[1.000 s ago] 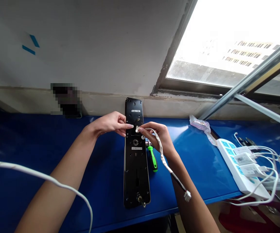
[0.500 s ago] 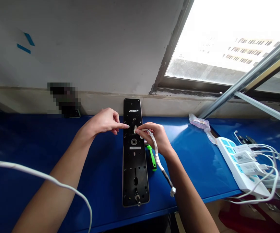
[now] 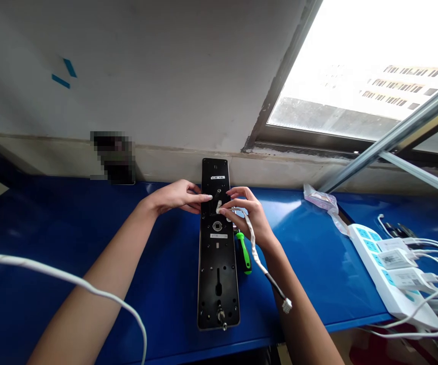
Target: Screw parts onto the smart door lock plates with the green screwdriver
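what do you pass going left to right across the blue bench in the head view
left hand → black door-lock plate → green-handled screwdriver → clear plastic packet → white power strip

**Your cable (image 3: 255, 252) and lock plate (image 3: 218, 274)**
The black plate lies flat and lengthwise between your left hand (image 3: 177, 196) and right hand (image 3: 247, 218). The white-wrapped cable hangs from your right hand past the wrist, ending in a black length and a white connector (image 3: 287, 305).
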`<state>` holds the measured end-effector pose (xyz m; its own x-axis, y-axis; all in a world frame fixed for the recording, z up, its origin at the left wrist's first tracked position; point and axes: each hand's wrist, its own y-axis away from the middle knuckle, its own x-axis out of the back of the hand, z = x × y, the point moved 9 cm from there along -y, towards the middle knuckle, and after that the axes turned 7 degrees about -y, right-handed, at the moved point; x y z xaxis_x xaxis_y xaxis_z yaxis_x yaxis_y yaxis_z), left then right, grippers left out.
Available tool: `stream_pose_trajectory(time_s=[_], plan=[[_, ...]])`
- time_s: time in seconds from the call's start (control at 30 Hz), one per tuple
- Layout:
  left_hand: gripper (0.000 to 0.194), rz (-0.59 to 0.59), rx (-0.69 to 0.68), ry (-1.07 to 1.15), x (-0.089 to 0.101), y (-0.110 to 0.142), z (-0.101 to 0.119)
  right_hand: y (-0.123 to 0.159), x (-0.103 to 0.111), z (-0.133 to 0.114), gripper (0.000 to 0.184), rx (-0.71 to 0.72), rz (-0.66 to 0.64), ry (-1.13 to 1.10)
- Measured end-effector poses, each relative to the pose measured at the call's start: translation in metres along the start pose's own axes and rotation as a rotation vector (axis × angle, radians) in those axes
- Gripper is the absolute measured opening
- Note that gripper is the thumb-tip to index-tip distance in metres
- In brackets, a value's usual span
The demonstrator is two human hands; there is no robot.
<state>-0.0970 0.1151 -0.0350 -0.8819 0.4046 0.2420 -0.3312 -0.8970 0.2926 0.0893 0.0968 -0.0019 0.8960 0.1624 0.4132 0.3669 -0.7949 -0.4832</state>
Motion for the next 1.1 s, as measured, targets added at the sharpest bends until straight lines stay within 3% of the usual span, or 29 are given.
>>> stream_pose_trajectory(time_s=[0.5, 1.03, 1.1], plan=[[0.060, -0.008, -0.033, 0.058, -0.002, -0.003, -0.002, 0.015, -0.025, -0.004, 0.019, 0.115, 0.035, 0.100], [0.066, -0.018, -0.034, 0.033, -0.005, -0.008, -0.007, 0.019, -0.025, -0.002, 0.018, 0.118, 0.045, 0.129], [0.067, -0.017, -0.042, 0.055, -0.006, -0.008, -0.007, 0.021, -0.021, -0.002, 0.029, 0.108, 0.088, 0.123]])
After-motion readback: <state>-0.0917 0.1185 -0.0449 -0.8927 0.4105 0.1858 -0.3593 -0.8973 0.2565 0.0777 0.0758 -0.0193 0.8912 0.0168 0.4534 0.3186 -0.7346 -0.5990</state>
